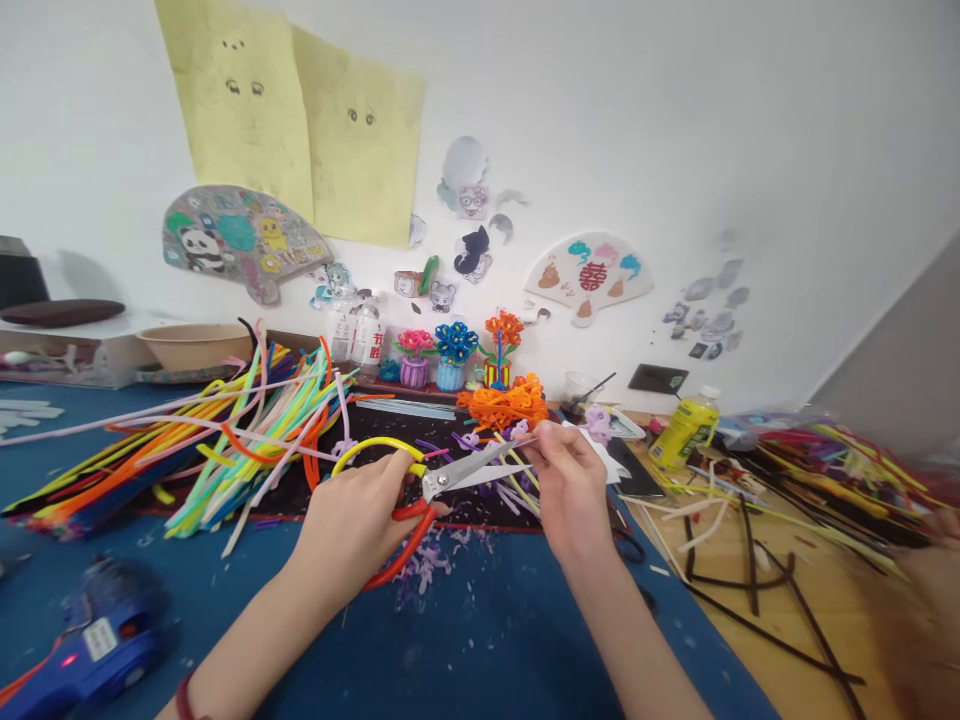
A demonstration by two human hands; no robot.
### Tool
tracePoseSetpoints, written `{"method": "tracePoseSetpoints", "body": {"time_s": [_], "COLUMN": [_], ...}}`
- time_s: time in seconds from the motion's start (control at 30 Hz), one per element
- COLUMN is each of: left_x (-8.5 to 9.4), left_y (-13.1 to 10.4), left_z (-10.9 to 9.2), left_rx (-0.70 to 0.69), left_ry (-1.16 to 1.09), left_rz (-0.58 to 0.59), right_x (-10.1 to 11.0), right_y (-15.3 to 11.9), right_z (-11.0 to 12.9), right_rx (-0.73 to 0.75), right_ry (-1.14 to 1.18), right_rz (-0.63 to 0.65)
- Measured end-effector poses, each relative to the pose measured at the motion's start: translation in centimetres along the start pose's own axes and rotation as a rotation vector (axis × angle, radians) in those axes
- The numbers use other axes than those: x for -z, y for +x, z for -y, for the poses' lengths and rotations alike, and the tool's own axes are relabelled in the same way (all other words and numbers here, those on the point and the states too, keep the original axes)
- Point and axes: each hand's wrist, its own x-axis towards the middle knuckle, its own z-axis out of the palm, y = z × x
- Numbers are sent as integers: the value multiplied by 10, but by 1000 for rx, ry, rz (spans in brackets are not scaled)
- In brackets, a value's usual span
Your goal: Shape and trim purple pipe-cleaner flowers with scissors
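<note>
My left hand [360, 505] grips a pair of scissors [469, 470] with one yellow and one red handle loop. The blades are apart and point right, their tips reaching my right hand [568, 480]. That hand is closed in a pinch, and a lilac pipe-cleaner flower [598, 422] shows just beyond its fingers. The fingers hide most of what lies between them and the blade tips. Below the scissors, lilac fuzzy clippings [427, 572] are scattered on the blue table [420, 665]. Purple and lilac pipe-cleaner pieces [487, 490] lie on a dark mat behind the blades.
Bundles of coloured pipe cleaners [247, 440] spread across the left. A blue glue gun [105, 640] with a lit red light lies front left. Orange pipe-cleaner pieces [510, 403], small potted flowers [455, 355] and a yellow bottle [684, 430] stand behind. Another person's blurred hand [934, 560] is at right.
</note>
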Motion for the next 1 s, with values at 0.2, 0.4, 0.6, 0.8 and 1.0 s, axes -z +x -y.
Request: {"method": "tracePoseSetpoints", "body": {"time_s": [0.2, 0.4, 0.6, 0.8, 1.0], "left_x": [-1, 0, 3, 5, 5], "left_y": [-2, -2, -1, -1, -1], "left_z": [-1, -2, -3, -1, -1], "left_rx": [-26, -6, 22, 37, 45], "left_ry": [91, 70, 43, 70, 75], "left_rz": [-73, -28, 63, 65, 93], "right_x": [0, -1, -3, -3, -4], "right_y": [0, -2, -3, -3, -3], "right_z": [-2, -4, -3, -3, -2], "right_rx": [31, -6, -91, -130, -155], "right_ry": [-18, -4, 62, 95, 129], "right_rz": [23, 12, -18, -43, -28]}}
